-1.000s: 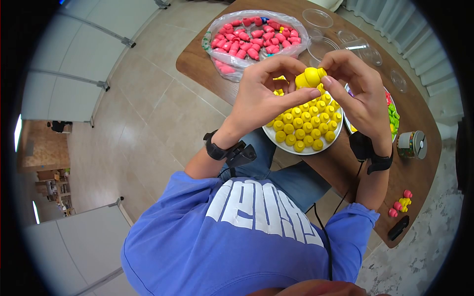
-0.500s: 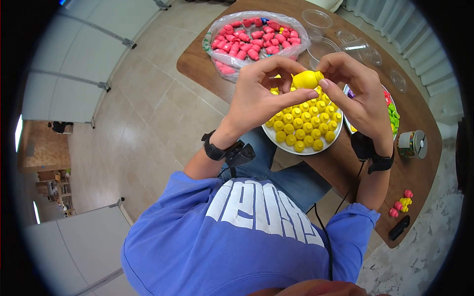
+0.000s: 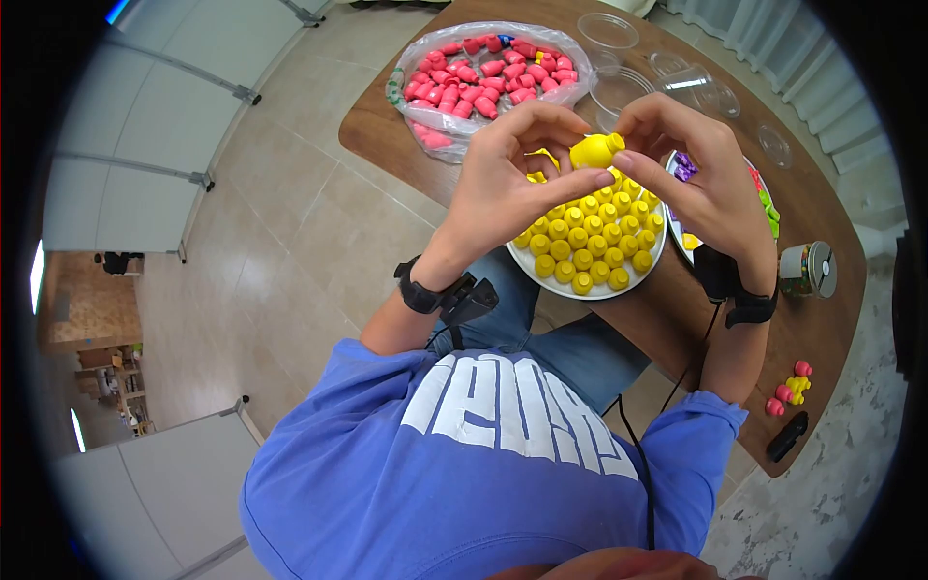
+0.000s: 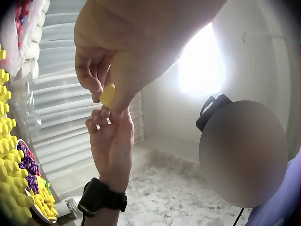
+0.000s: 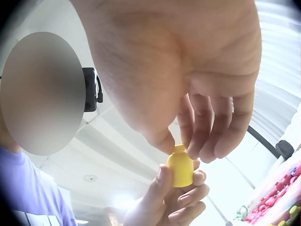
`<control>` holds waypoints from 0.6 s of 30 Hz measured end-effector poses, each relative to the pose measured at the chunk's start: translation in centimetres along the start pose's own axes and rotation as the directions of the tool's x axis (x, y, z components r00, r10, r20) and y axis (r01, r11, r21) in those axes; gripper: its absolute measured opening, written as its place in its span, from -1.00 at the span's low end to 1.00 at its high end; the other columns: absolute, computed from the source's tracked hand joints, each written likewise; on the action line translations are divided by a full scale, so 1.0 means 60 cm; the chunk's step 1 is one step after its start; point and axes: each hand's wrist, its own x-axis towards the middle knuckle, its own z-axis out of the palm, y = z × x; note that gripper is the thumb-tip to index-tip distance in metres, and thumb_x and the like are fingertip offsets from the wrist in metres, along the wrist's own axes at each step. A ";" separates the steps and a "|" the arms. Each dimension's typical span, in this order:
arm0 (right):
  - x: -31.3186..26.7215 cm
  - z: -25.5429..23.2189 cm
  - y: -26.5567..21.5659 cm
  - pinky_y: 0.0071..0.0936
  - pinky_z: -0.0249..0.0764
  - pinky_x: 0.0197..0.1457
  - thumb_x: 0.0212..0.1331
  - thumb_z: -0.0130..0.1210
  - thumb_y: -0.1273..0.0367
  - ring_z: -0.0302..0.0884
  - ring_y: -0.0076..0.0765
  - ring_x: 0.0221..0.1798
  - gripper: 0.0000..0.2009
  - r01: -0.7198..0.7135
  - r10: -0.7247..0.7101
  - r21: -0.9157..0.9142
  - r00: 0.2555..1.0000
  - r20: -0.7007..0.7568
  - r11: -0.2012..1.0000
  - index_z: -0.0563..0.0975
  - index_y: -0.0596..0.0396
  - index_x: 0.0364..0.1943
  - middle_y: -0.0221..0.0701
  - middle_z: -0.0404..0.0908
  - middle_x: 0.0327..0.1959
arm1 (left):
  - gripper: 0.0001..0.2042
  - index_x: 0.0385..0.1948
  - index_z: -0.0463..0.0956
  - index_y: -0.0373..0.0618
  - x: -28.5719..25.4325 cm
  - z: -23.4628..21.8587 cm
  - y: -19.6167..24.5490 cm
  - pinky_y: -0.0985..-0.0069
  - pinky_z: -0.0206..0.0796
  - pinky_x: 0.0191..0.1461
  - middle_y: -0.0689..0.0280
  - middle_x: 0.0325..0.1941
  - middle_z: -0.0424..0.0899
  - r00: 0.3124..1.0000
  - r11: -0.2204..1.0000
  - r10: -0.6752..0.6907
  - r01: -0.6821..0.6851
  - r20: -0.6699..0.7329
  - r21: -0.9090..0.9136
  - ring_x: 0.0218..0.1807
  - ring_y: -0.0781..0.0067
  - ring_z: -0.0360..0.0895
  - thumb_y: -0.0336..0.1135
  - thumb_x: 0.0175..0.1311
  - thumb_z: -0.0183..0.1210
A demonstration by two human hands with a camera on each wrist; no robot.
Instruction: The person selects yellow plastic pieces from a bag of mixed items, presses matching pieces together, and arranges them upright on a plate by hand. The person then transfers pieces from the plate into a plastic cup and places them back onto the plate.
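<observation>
Above a white plate point(image 3: 543, 279), both hands hold one small yellow bottle-shaped piece point(image 3: 593, 152). My left hand point(image 3: 503, 179) grips its rounded body between thumb and fingers. At the narrow neck, my right hand point(image 3: 704, 184) has thumb and index fingertip on either side, pinching it. The right wrist view shows the bottle-shaped piece point(image 5: 180, 170) upright, neck toward the right fingertips. In the left wrist view only a bit of yellow shows past the left fingers. Rows of matching yellow bottle-shaped pieces point(image 3: 594, 239) stand on the plate, neck up.
A clear plastic bag point(image 3: 440, 126) of pink bottle-shaped pieces point(image 3: 449, 95) lies at the far left of the table. Clear cups point(image 3: 691, 85) and lids point(image 3: 609, 31) are at the back. On the right are a second plate with colourful small pieces point(image 3: 684, 166), a jar point(image 3: 808, 271) and a black object point(image 3: 788, 437).
Between the fingers, the yellow bottle-shaped piece has turned and tilted, its neck now pointing slightly upward. Both hands stay in nearly the same place; the table has shifted slightly left in view.
</observation>
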 end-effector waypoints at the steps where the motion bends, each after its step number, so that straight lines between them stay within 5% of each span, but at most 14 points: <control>1: 0.000 -0.002 0.000 -0.49 0.58 -0.11 0.29 0.31 0.33 0.67 -0.44 -0.20 -0.75 -0.006 0.006 -0.001 1.000 0.017 1.000 0.61 0.16 -0.04 -0.37 0.70 -0.25 | -0.60 0.00 0.56 -0.24 0.000 0.003 0.000 0.73 0.43 -0.23 0.32 -0.14 0.74 1.000 1.000 -0.001 0.001 0.002 -0.001 -0.18 0.71 0.63 -0.37 0.19 0.52; 6: 0.001 0.001 0.015 -0.47 0.60 -0.06 0.22 0.35 0.38 0.66 -0.42 -0.11 -0.62 0.025 -0.025 -0.004 1.000 -0.003 1.000 0.58 0.10 0.11 -0.36 0.68 -0.07 | -0.61 0.18 0.39 -0.24 0.004 0.006 0.005 0.68 0.49 -0.30 0.24 -0.20 0.76 0.981 0.959 -0.178 0.190 0.071 -0.211 -0.22 0.57 0.72 -0.35 0.44 0.31; 18: 0.005 0.022 0.015 -0.43 0.62 -0.04 0.08 0.42 0.44 0.69 -0.37 -0.09 -0.52 0.064 -0.064 -0.006 0.998 -0.025 0.998 0.56 0.06 0.13 -0.36 0.69 -0.03 | -0.63 0.23 0.27 -0.22 0.000 0.005 -0.006 0.65 0.48 -0.39 0.17 -0.26 0.76 0.972 0.936 -0.187 0.219 0.140 -0.274 -0.32 0.49 0.75 -0.24 0.59 0.13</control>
